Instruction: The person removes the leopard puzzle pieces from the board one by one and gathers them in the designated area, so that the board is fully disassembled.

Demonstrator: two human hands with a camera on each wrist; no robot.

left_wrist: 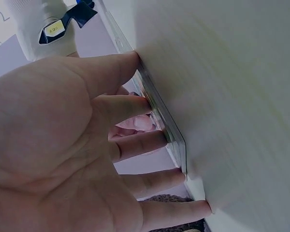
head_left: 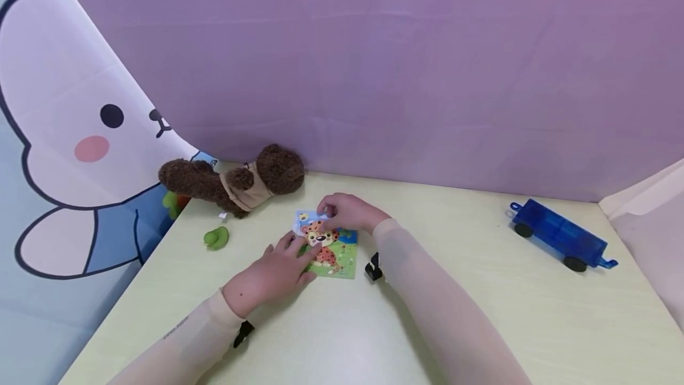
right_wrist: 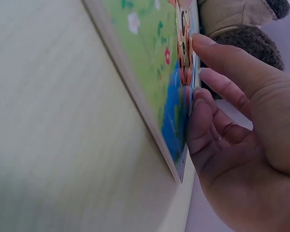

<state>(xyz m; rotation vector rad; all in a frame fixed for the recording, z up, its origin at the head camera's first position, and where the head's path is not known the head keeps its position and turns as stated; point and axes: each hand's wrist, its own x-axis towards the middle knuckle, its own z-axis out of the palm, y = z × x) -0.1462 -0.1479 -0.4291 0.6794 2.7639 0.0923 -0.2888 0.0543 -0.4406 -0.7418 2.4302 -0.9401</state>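
We see the leopard puzzle board [head_left: 344,261] lying between the two hands. The left hand [head_left: 275,275] spreads its fingers apart, some touching the board's edge. The right hand [head_left: 354,212] bends its fingers over the far part; we cannot tell whether they pinch anything. Beyond the left hand lies a brown plush bear [head_left: 251,190].

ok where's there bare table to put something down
Widest bare table: between the right sleeve and the blue wagon. Another patch lies nearer, between that sleeve and the left sleeve. Crowded: the picture board, with the left hand and right hand at it, and the far left, with the brown plush and green toy.
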